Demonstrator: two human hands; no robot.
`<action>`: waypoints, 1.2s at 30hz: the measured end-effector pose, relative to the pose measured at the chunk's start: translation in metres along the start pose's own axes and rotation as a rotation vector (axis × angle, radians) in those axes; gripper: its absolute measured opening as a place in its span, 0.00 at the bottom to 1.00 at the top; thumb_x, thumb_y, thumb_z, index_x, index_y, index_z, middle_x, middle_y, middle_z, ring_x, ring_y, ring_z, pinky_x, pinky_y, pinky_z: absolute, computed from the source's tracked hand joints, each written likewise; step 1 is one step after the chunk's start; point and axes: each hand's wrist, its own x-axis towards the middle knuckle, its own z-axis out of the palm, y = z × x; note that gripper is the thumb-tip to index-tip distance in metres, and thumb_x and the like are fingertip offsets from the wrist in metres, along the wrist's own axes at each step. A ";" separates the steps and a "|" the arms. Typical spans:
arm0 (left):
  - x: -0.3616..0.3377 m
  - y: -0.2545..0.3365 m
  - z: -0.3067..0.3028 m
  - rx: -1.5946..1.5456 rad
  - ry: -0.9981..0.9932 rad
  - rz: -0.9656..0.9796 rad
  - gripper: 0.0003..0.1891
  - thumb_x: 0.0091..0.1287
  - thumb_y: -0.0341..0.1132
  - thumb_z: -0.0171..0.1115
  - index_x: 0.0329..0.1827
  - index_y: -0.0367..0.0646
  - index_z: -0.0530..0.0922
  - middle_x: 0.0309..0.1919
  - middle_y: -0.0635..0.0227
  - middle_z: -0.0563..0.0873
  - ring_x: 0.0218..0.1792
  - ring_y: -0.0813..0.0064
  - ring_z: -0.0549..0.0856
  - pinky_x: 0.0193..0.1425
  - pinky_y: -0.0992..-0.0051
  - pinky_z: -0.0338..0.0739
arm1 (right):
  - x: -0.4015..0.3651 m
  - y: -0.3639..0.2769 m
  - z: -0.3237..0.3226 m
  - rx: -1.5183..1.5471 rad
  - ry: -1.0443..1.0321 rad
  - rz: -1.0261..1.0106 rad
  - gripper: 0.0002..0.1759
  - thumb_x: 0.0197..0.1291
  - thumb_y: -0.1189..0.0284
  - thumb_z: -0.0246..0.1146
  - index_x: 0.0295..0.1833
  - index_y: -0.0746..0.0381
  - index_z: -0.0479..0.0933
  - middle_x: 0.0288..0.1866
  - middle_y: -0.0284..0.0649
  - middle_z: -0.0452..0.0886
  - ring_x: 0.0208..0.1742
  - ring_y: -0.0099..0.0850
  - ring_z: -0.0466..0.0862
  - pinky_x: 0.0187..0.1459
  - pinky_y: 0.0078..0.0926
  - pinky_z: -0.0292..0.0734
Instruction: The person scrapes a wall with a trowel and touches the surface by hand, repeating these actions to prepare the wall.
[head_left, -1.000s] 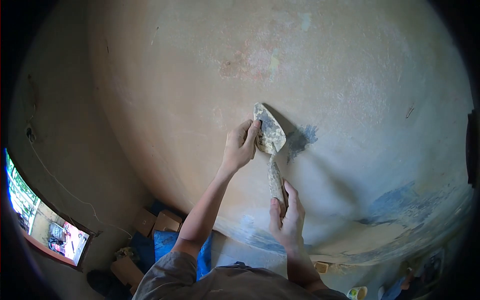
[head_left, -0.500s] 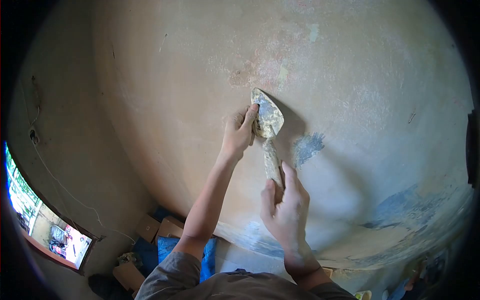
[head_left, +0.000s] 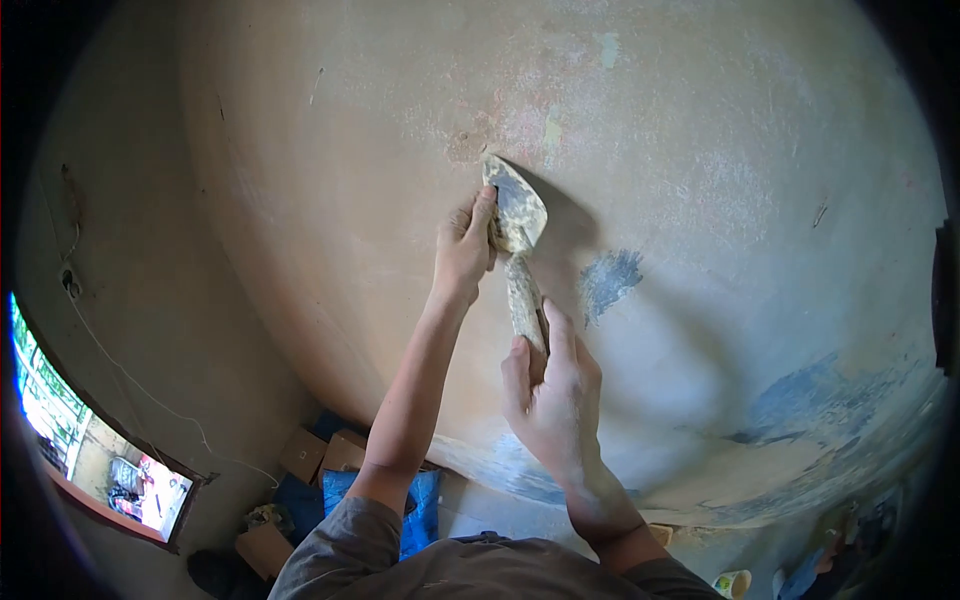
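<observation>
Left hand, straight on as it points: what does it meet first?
Probably the wall; the tip of the trowel that the left hand holds may touch before the hand does. One view leaves the gap unclear.

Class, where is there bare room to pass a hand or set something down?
A hand could likely pass along the facing wall, between the side wall and the left hand. Pale floor seems free between the blue bag and the right forearm. Crowded: among the cardboard boxes, and around the trowel and right hand.
</observation>
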 end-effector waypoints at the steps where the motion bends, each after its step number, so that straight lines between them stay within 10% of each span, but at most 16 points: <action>1: -0.002 0.003 0.000 -0.012 0.016 -0.006 0.21 0.81 0.50 0.53 0.41 0.41 0.82 0.20 0.79 0.75 0.14 0.89 0.67 0.16 0.81 0.59 | -0.001 0.002 0.001 -0.002 -0.009 -0.002 0.23 0.67 0.77 0.59 0.63 0.77 0.68 0.38 0.60 0.81 0.36 0.49 0.85 0.40 0.42 0.79; 10: -0.010 -0.026 -0.038 0.240 0.044 0.252 0.19 0.81 0.44 0.56 0.33 0.40 0.78 0.19 0.81 0.71 0.18 0.91 0.67 0.18 0.80 0.60 | -0.041 0.035 0.035 0.448 -0.216 0.263 0.26 0.69 0.76 0.59 0.68 0.69 0.59 0.33 0.49 0.81 0.27 0.41 0.84 0.30 0.35 0.76; 11: -0.009 -0.024 -0.044 0.287 0.044 0.284 0.19 0.80 0.43 0.56 0.32 0.38 0.77 0.19 0.81 0.71 0.19 0.91 0.68 0.19 0.80 0.62 | -0.046 0.045 0.050 0.512 -0.195 0.231 0.26 0.70 0.76 0.59 0.68 0.69 0.59 0.33 0.42 0.82 0.20 0.22 0.80 0.22 0.23 0.72; 21: 0.017 -0.040 -0.071 0.349 0.204 0.265 0.22 0.80 0.45 0.57 0.31 0.36 0.77 0.16 0.76 0.72 0.20 0.90 0.69 0.20 0.77 0.63 | -0.002 0.058 0.070 0.412 -0.236 0.056 0.15 0.69 0.72 0.62 0.52 0.65 0.63 0.21 0.46 0.75 0.21 0.45 0.81 0.24 0.40 0.71; 36: 0.027 -0.035 -0.025 0.318 0.322 0.326 0.23 0.80 0.48 0.55 0.41 0.31 0.81 0.25 0.66 0.82 0.29 0.81 0.76 0.35 0.72 0.73 | 0.024 0.061 0.023 0.257 -0.255 0.071 0.12 0.68 0.69 0.63 0.46 0.63 0.69 0.19 0.45 0.74 0.20 0.44 0.80 0.25 0.42 0.70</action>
